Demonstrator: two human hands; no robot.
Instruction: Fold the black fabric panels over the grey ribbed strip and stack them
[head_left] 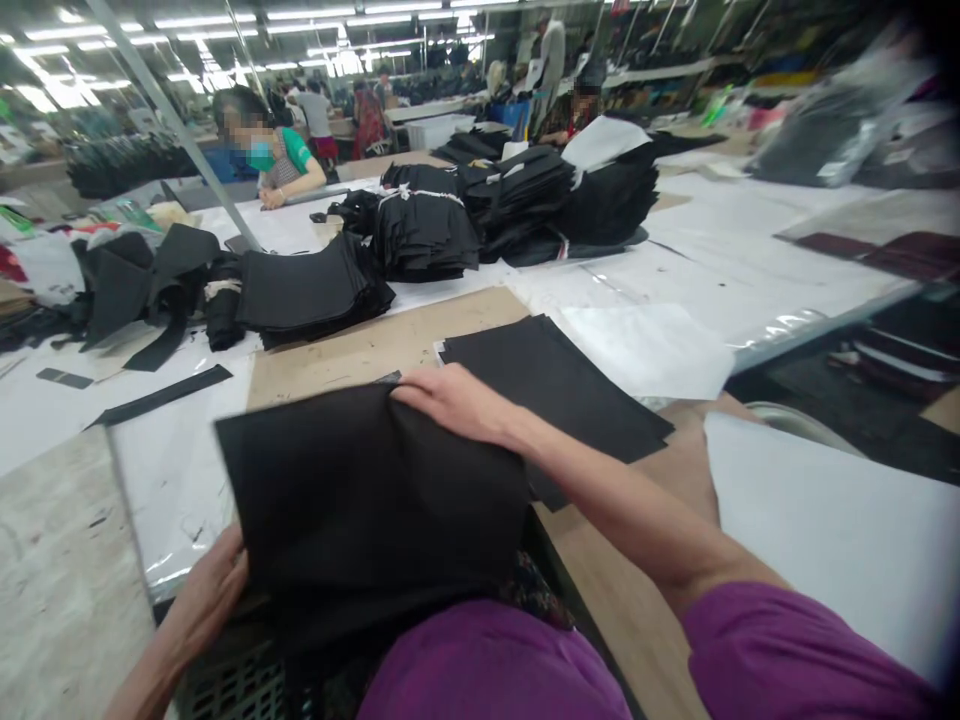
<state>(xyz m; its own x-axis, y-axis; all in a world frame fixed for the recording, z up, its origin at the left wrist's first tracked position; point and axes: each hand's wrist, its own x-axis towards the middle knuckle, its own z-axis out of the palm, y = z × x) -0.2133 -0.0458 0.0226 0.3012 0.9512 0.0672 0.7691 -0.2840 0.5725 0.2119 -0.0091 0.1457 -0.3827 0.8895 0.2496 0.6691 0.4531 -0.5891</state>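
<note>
A black fabric panel [360,500] hangs in front of my body, its upper edge raised over the table's edge. My right hand [457,400] is closed on that upper edge, the fabric creasing below the fingers. At the panel's left side, my left hand [214,580] grips the edge, its fingertips partly hidden behind the cloth. Just beyond my right forearm lies a stack of flat black panels [555,380] on brown board [390,335].
Bundles of black pieces [427,225] and a curved black stack [300,290] sit farther back on the white table. White sheets [825,540] lie at right. A slanted metal pole [180,120] rises at left. Across the table sits a person in a mask [281,160].
</note>
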